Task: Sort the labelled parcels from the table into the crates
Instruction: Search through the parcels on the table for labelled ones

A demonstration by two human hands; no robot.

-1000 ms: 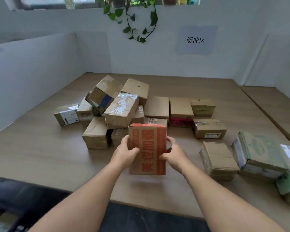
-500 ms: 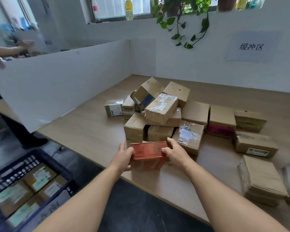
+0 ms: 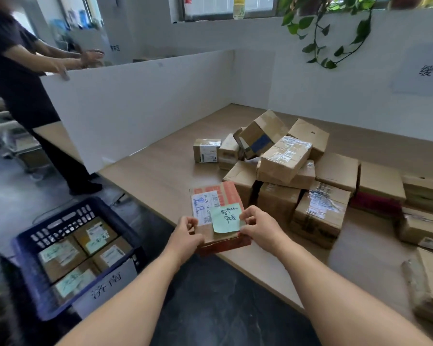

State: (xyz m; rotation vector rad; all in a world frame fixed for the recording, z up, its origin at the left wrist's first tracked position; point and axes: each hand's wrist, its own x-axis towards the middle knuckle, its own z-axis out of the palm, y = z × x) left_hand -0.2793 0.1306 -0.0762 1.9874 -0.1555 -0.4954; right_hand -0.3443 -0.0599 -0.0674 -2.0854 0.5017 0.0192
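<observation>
Tabletop (image 3: 160,171) behind, parcel (image 3: 216,216) now shows its labelled face.

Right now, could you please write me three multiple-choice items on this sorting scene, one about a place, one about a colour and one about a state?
1. Where does the blue crate stand?
A. on the table
B. on the floor, left of the table's near edge
C. on the window sill

2. What colour is the sticky note on the held parcel?
A. pale green
B. pink
C. orange

3. How is the held parcel being handled?
A. it lies untouched in the pile
B. one hand alone lifts it
C. both hands grip it, label side up

Answers:
1 B: the crate sits below and left of the table.
2 A: the handwritten note is pale green.
3 C: the left hand and right hand hold its near edge, with the white label and note facing up.
</observation>
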